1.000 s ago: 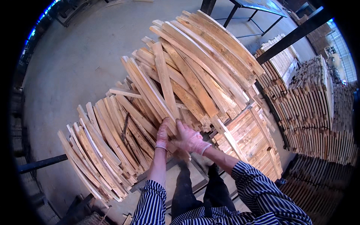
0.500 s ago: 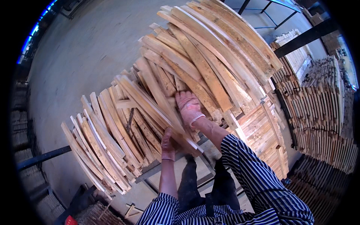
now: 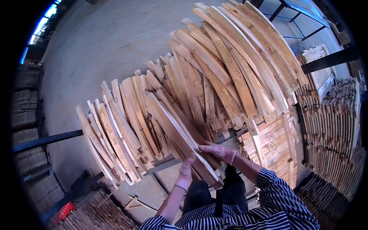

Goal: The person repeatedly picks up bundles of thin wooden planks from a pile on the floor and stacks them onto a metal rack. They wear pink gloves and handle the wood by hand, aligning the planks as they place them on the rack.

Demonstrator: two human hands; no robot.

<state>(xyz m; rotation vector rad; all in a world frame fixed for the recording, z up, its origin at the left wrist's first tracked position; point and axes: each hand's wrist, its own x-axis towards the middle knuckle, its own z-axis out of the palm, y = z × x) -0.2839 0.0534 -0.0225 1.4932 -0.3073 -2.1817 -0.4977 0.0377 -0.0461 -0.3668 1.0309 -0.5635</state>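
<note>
Two or more long wooden strips (image 3: 168, 124) lie together lengthwise in front of me, tilted away from my body. My left hand (image 3: 185, 172), in a pale pink work glove, is closed around their left side near the close end. From the right, my right hand (image 3: 219, 151), gloved alike, grips their right side a little farther up. The fingertips of both hands are partly hidden by the wood. Beneath and beyond the held strips spreads a loose pile of similar wooden strips (image 3: 191, 82), some crossing each other, with rough brown faces.
Dark metal bars (image 3: 50, 141) run below the pile. Stacked boards (image 3: 270, 143) stand low at the right, with taller lumber stacks (image 3: 329, 126) farther right. More stacks (image 3: 25, 115) line the left. A red object (image 3: 65, 212) sits on wood at lower left.
My right hand has come off the pile, back toward my body, and now grips the strips. My left hand has shifted right and nearer with them. The whole view has swung slightly.
</note>
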